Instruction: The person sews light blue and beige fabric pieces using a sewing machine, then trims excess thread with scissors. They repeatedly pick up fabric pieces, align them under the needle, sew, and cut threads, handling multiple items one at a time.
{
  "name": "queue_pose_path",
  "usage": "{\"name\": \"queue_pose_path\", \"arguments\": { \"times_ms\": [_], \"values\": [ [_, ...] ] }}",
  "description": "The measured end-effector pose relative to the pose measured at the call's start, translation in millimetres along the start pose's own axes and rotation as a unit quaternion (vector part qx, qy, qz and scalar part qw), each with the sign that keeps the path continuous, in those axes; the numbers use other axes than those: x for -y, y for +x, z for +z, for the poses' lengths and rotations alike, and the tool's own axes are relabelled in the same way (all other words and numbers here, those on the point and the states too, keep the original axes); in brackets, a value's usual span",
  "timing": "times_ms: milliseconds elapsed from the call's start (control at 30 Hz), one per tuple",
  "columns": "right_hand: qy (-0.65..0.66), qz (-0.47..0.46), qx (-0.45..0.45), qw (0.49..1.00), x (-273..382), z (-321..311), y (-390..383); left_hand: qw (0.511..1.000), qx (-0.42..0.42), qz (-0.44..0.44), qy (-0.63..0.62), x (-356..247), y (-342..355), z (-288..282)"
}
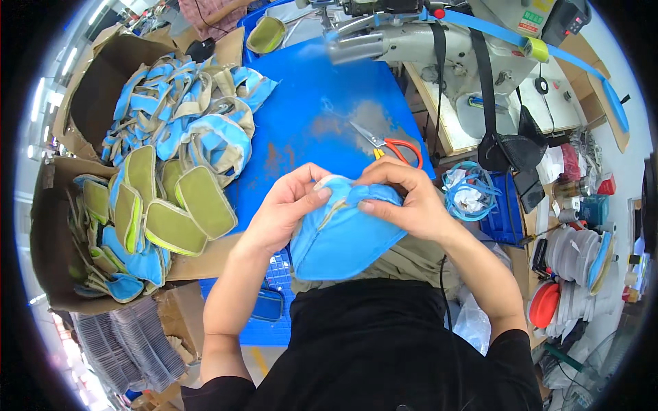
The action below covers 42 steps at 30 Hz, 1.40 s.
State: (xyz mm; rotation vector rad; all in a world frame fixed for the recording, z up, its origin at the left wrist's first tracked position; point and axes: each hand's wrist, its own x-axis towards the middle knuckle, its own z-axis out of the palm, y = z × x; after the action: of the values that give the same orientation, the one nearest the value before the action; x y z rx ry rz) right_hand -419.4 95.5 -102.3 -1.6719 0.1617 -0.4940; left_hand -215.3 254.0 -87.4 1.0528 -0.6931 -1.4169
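A sewn blue fabric pouch [349, 240] hangs between my two hands in front of my body. Its upper part has a seam or opening with a beige edge. My left hand [291, 205] pinches the top left of the pouch between thumb and fingers. At the top right, my right hand [404, 198] grips the fabric, its thumb pressed on the front. Just beyond my hands, orange-handled scissors [403, 149] lie on the blue table [301, 96], with a yellow tool partly behind my right fingers.
On the left, cardboard boxes [51, 226] hold olive pouches [175, 226] and a heap of blue and beige pieces [185, 103]. A sewing machine [452, 51] stands at the far right. Thread spools [569, 253] and a blue bin [504, 212] are on the right.
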Motion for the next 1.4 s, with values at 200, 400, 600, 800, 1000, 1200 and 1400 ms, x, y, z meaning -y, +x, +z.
{"name": "queue_pose_path", "arguments": {
  "times_ms": [200,400,600,800,1000,1200,1400],
  "values": [
    [-0.031,-0.022,-0.056,0.998,-17,13,2,0.996,-0.018,-0.036,-0.079,14,7,-8],
    [-0.014,-0.071,-0.033,0.997,-31,13,11,0.966,-0.009,-0.074,-0.246,23,9,-24],
    [0.144,-0.016,-0.053,0.988,-53,13,9,0.93,-0.025,-0.089,-0.356,31,12,-31],
    [-0.046,-0.006,-0.008,0.999,-39,12,27,0.935,-0.004,-0.109,-0.337,48,25,-54],
    [-0.136,0.02,-0.002,0.991,-45,19,22,0.918,-0.099,0.17,0.344,46,19,-47],
    [-0.129,0.018,-0.062,0.989,-56,38,18,0.773,-0.002,0.223,0.594,40,23,-38],
    [-0.114,0.022,0.018,0.993,-49,44,13,0.765,0.058,0.224,0.601,44,8,-62]
  ]
}}
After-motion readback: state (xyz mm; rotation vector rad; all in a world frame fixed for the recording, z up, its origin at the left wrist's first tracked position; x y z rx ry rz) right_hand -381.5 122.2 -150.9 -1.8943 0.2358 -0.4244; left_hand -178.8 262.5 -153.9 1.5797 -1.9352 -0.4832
